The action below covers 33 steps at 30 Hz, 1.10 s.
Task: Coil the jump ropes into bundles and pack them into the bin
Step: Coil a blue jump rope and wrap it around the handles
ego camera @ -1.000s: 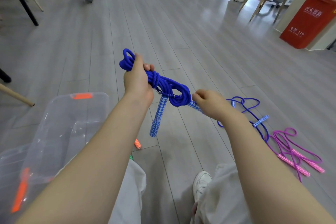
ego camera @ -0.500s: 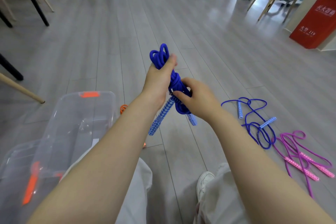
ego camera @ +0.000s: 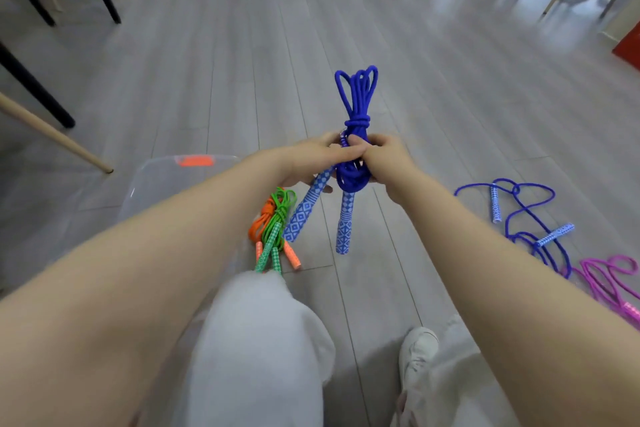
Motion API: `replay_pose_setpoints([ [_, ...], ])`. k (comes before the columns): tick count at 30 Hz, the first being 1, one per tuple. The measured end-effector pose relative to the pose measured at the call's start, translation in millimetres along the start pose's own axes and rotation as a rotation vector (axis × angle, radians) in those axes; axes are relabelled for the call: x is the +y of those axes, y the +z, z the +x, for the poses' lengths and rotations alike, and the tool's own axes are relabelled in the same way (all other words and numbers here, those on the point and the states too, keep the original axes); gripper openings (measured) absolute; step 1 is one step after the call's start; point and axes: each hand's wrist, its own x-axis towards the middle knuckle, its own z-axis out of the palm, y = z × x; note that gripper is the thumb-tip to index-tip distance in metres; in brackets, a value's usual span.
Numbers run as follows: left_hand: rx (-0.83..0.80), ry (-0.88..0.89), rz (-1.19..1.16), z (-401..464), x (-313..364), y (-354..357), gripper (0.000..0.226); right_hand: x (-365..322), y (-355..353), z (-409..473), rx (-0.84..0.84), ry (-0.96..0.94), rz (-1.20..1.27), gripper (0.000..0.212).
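Observation:
A blue jump rope bundle (ego camera: 356,104) stands upright between my hands, its loops pointing up and wraps tied round the middle. Its two patterned blue handles (ego camera: 344,222) hang down below. My left hand (ego camera: 308,163) and my right hand (ego camera: 384,159) both grip the bundle at its lower part, fingers curled round the cord. The clear plastic bin (ego camera: 156,180) with an orange latch lies on the floor to the left, mostly hidden behind my left arm.
Bundled orange rope (ego camera: 263,218) and green rope (ego camera: 277,225) lie on the floor beside the bin. A loose blue rope (ego camera: 519,215) and a pink rope (ego camera: 609,281) lie at the right. Table and chair legs stand at the far left and top right.
The bundle has been turned upright and both hands have closed together round its lower part. The view has tilted down, and the orange and green bundles have come into sight.

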Motion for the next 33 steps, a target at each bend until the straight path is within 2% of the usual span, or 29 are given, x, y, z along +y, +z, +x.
replay_pose_setpoints([
  [2, 0.035, -0.024, -0.044, 18, -29, -6, 0.053, 19, 15, 17, -0.052, 0.061, 0.073, 0.025],
  [5, 0.025, -0.101, -0.055, 48, -78, -14, 0.044, 54, 35, 42, -0.118, 0.182, 0.131, 0.025],
  [8, -0.001, -0.191, -0.063, 75, -126, -15, 0.042, 94, 54, 65, -0.15, 0.268, 0.054, 0.025],
  [12, 0.095, -0.293, -0.068, 107, -182, -12, 0.033, 146, 76, 91, -0.162, 0.363, -0.068, 0.029],
  [17, 0.199, -0.417, 0.207, 138, -244, -13, 0.026, 203, 93, 123, -0.155, 0.44, -0.183, 0.026],
  [19, 0.196, -0.46, 0.24, 150, -266, -11, 0.017, 220, 94, 130, -0.151, 0.468, -0.192, 0.023],
  [21, 0.177, -0.5, 0.263, 160, -284, -7, 0.017, 237, 94, 136, -0.165, 0.488, -0.188, 0.022],
  [24, 0.216, -0.562, 0.423, 171, -307, 4, 0.038, 257, 92, 142, -0.195, 0.514, -0.193, 0.022],
  [28, 0.437, -0.448, 0.524, 173, -323, 20, 0.051, 274, 92, 146, -0.212, 0.537, -0.197, 0.018],
  [30, 0.459, -0.347, 0.72, 168, -332, 23, 0.056, 280, 93, 146, -0.226, 0.55, -0.192, 0.015],
  [33, 0.399, -0.255, 0.978, 161, -341, 21, 0.044, 287, 93, 146, -0.243, 0.556, -0.201, 0.011],
])
